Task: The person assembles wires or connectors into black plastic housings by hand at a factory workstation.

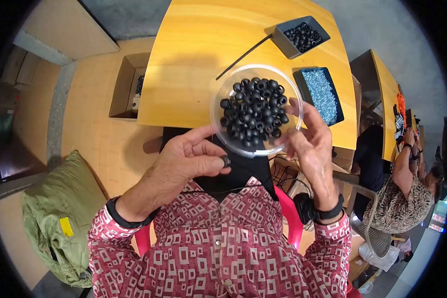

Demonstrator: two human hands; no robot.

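My right hand (310, 144) grips the right side of a clear round plastic tub (256, 153), thumb and fingers at its rim. The tub holds a heap of small black ring-shaped pieces (253, 109) with holes through them. It is held up over my lap, in front of the table's near edge. Between the thumb and fingers of my left hand (186, 154) sits one small black ring-shaped piece (226, 160). The left index finger reaches the tub's lower left edge; I cannot tell whether it touches.
On the yellow table (184, 74) stand a grey tray of black pieces (303, 37), a dark tray of small light-blue pieces (323, 94) and a thin black rod (244, 56). A cardboard box (124, 89) is at left, near a green sack (59, 218). Another person (402, 198) sits at right.
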